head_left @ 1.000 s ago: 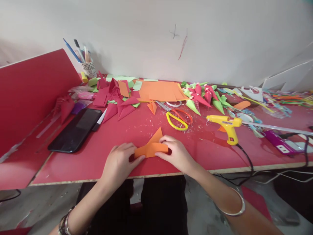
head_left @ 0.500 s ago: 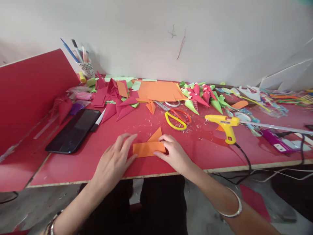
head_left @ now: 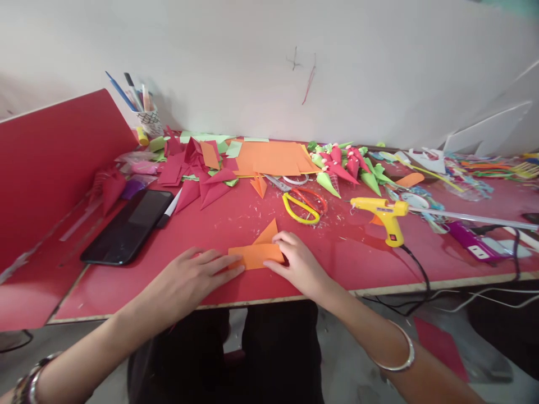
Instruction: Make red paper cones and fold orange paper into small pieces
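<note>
A folded orange paper piece (head_left: 257, 252) lies near the front edge of the red table (head_left: 236, 219), with a triangular flap pointing up and away. My left hand (head_left: 191, 275) lies flat with fingers stretched out, fingertips touching the paper's left end. My right hand (head_left: 297, 264) has its fingers curled, pressing down on the paper's right end.
Yellow and orange scissors (head_left: 305, 203) and a yellow glue gun (head_left: 385, 216) with a black cord lie beyond and to the right. A black phone (head_left: 128, 225) rests at left. Orange sheets (head_left: 273, 158), red paper scraps (head_left: 197, 174), paper cones (head_left: 345, 165) and a pen cup (head_left: 148, 119) line the wall.
My left hand let go of the paper's left end, flattened and slid along it toward the left. The paper now lies flatter on the table. My right hand stayed put.
</note>
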Available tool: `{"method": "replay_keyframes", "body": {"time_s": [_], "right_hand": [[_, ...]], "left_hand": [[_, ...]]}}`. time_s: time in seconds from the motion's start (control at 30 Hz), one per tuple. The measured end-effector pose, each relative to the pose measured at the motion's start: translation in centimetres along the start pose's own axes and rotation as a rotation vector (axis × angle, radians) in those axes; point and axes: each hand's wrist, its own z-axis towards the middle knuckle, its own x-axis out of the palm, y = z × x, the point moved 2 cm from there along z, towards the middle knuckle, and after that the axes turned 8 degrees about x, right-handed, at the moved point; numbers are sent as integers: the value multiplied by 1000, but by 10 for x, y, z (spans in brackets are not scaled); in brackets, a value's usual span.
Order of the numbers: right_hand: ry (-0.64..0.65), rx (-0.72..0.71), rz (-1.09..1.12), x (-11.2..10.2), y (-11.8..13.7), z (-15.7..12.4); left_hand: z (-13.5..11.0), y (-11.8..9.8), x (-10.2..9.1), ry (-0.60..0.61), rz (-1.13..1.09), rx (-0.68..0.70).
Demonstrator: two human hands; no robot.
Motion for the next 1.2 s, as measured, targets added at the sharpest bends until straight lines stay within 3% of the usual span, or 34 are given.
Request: {"method": "replay_keyframes", "body": {"time_s": [0.13, 0.2, 0.3, 0.4, 0.57, 0.87, 1.2], "right_hand": [[-95, -13, -119, -4, 6, -7], [-119, -102, -234, -6, 14, -12], [-22, -305, -365, -4, 26, -20], [67, -379, -394, 0, 30, -21], [74, -343, -347, 0, 23, -18], [47, -198, -209, -25, -7, -29], [-49, -106, -215, -40, -27, -41]], "left_hand": [[-14, 8, 4, 2, -75, 1], [-16, 10, 5, -7, -105, 9], [-15, 11, 5, -28, -122, 15], [-14, 11, 5, -52, -100, 21], [-15, 12, 4, -16, -103, 33], [-19, 16, 2, 42, -140, 47], [-19, 18, 1, -40, -182, 62]]}}
